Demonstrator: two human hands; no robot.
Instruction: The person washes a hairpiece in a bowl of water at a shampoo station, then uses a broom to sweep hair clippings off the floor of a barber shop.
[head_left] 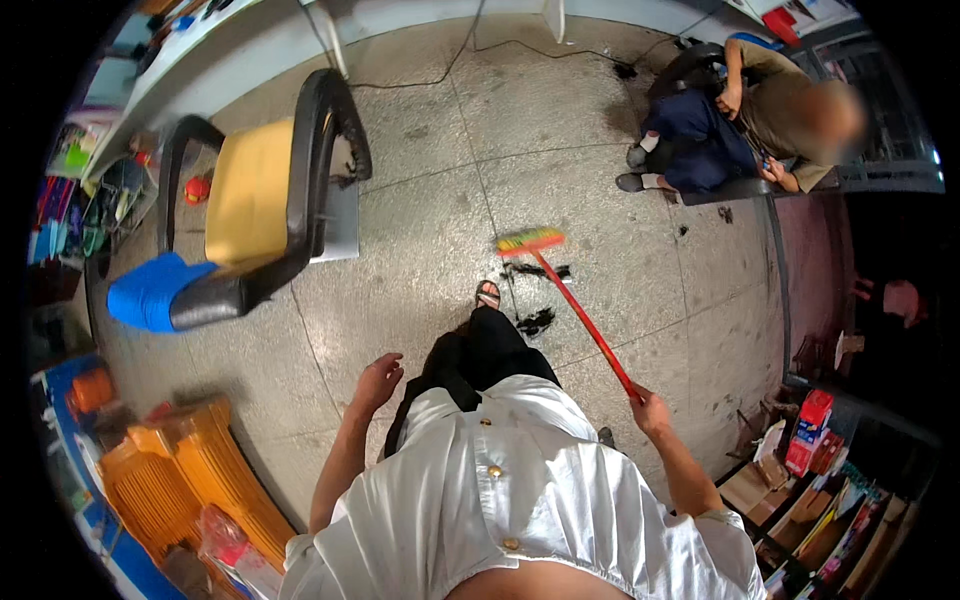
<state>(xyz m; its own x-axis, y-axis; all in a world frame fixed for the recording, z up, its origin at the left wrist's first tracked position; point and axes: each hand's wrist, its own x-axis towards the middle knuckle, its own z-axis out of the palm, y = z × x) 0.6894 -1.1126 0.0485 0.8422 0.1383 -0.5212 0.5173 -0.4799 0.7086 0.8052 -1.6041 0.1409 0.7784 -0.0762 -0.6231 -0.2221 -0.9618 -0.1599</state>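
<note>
My right hand [650,408] is closed around the upper end of a red broom handle [590,320]. The broom's yellow and orange head [530,241] rests on the grey floor ahead of my feet, slightly blurred. Just on my side of it lies a strip of dark hair clippings [540,271]. A second dark clump of hair [536,321] sits closer, beside my sandalled foot [487,294]. My left hand [380,382] hangs by my left side, holding nothing, its fingers loosely apart.
A black-armed chair [250,190] with a yellow seat and blue cloth stands at left. At right, a person [740,130] sits in a black chair. A cable [440,75] crosses the far floor. An orange bench [190,480] is near left, a stocked shelf [830,500] near right.
</note>
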